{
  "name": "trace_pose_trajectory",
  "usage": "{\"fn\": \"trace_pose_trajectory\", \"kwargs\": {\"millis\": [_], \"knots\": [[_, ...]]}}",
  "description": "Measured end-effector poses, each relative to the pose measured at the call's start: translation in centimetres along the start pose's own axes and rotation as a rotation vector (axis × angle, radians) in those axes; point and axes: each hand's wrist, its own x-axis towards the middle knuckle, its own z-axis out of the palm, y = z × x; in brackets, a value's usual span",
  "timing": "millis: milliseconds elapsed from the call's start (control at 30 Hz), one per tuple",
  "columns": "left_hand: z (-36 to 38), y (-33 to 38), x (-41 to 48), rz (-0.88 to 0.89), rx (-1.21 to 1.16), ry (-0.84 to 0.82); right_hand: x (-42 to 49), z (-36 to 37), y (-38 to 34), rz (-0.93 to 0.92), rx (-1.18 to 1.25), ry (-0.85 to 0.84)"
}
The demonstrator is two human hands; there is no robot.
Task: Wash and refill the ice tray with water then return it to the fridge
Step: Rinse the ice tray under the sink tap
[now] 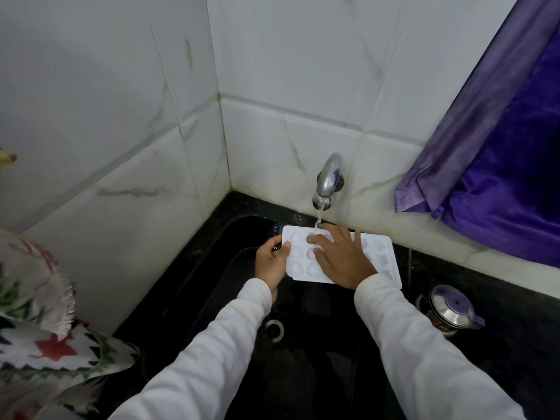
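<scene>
A white ice tray [382, 256] with shaped cups is held over the black sink [230, 286], under the chrome tap [328, 180]. Water runs from the tap onto the tray's far edge. My left hand [270, 262] grips the tray's left end, thumb on top. My right hand [342, 258] lies on the tray with fingers spread over the cups, touching them. The hand hides the tray's middle.
A steel lidded jug [451, 309] stands on the black counter at the right. A purple curtain [500, 153] hangs at the upper right. Patterned cloth [39, 322] lies at the left. The sink drain [275, 329] is below the tray. White tiled walls meet in a corner behind.
</scene>
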Motion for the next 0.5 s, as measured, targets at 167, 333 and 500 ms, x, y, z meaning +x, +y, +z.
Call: {"fn": "trace_pose_trajectory", "kwargs": {"millis": [167, 333, 500], "knots": [[-0.1, 0.4, 0.6, 0.01, -0.005, 0.026, -0.2, 0.3, 0.0, 0.004, 0.264, 0.156], [0.5, 1.5, 1.6, 0.018, -0.028, 0.043, -0.6, 0.3, 0.2, 0.037, 0.392, 0.289], [1.3, 1.7, 2.2, 0.024, -0.006, 0.026, -0.8, 0.5, 0.2, 0.0, 0.26, 0.263]]}}
